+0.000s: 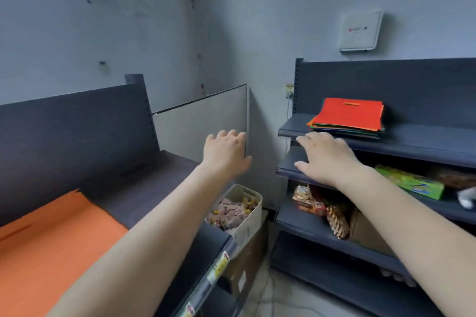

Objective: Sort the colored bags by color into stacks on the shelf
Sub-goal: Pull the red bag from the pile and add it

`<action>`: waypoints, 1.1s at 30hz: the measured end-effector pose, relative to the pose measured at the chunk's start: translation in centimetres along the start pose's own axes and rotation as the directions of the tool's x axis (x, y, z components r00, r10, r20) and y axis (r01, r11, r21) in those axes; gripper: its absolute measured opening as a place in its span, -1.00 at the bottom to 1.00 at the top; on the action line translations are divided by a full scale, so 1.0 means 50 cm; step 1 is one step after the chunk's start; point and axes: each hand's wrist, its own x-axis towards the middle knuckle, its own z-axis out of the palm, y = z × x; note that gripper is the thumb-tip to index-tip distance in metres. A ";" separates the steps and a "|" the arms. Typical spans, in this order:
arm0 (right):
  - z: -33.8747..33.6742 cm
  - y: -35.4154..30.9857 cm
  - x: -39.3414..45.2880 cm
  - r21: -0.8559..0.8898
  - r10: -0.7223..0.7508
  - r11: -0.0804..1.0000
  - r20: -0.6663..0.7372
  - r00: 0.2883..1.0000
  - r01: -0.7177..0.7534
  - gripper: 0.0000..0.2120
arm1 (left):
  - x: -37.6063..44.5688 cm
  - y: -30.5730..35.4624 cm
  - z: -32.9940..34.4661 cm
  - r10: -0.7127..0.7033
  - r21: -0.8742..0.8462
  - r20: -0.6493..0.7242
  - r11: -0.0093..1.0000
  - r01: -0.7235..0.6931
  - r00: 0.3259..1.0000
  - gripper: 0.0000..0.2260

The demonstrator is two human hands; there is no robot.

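A stack of coloured bags (pixel 347 117), red one on top with green and orange edges below, lies on the top board of the right shelf (pixel 425 139). An orange bag (pixel 51 244) lies flat on the left shelf (pixel 144 188) at the lower left. My left hand (pixel 225 154) is stretched out in the air between the two shelves, fingers relaxed, holding nothing. My right hand (pixel 325 157) reaches forward just below and left of the stack, fingers spread, empty, near the shelf's front edge.
A white basket of wrapped sweets (pixel 239 216) sits on a cardboard box between the shelves. Snack packs (pixel 319 208) and a green box (pixel 412 183) fill the right shelf's lower boards. A grey panel (pixel 201 126) leans in the corner.
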 end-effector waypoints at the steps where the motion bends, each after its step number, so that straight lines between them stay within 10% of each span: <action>1: 0.010 0.026 0.011 -0.005 0.025 1.000 0.006 1.000 -0.025 -0.47 | 0.033 0.026 0.010 0.029 -0.004 0.002 1.000 -0.029 1.000 -0.56; 33: 0.367 0.692 0.488 -0.034 0.398 0.917 0.115 0.910 -0.397 -0.52 | 0.844 0.478 0.470 0.353 -0.133 0.095 0.931 -0.340 0.931 -0.57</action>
